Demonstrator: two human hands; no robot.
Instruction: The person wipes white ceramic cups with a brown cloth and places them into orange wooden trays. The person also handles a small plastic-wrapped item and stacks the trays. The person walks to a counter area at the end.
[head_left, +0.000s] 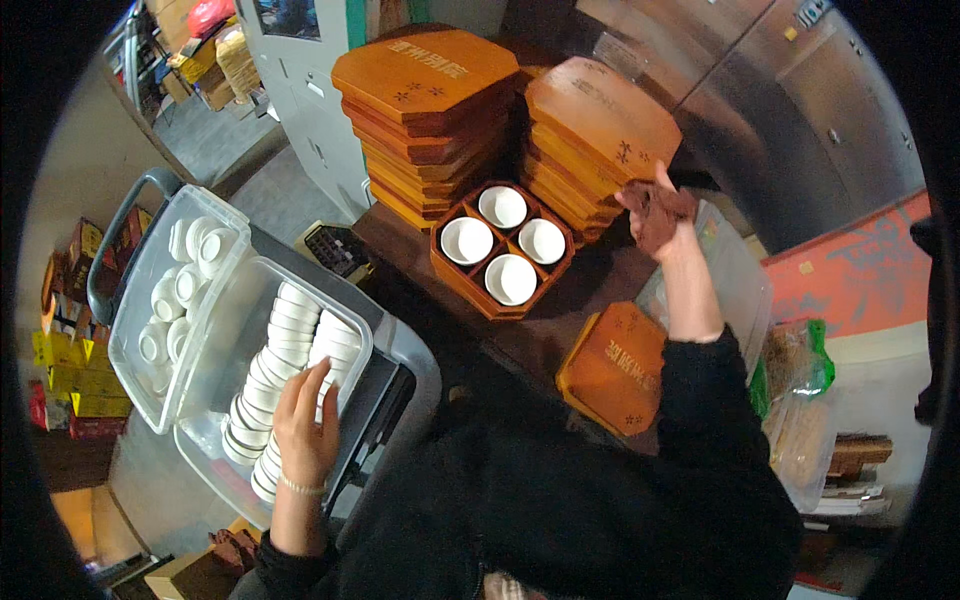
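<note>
My left hand (304, 424) is over a clear plastic tub (217, 442) with rows of nested white cups (259, 375). Its fingers are a little apart and nothing shows in its grasp; whether the fingertips touch the cups I cannot tell. A brown cloth (654, 221) is bunched in my right hand (679, 236), beside the right stack of octagonal wooden boxes (600, 112). Between the hands, an uncovered octagonal box (480, 289) holds several white cups (511, 279), one in each compartment. Near my right forearm lies a wooden lid (611, 367) with printed characters, partly covered by the sleeve.
A taller stack of wooden boxes (427, 82) stands at the back of the dark table (405, 247). The tub rests on a grey cart (412, 352), next to another clear container (161, 390) of white cups. Clear plastic bins (802, 450) stand at the right.
</note>
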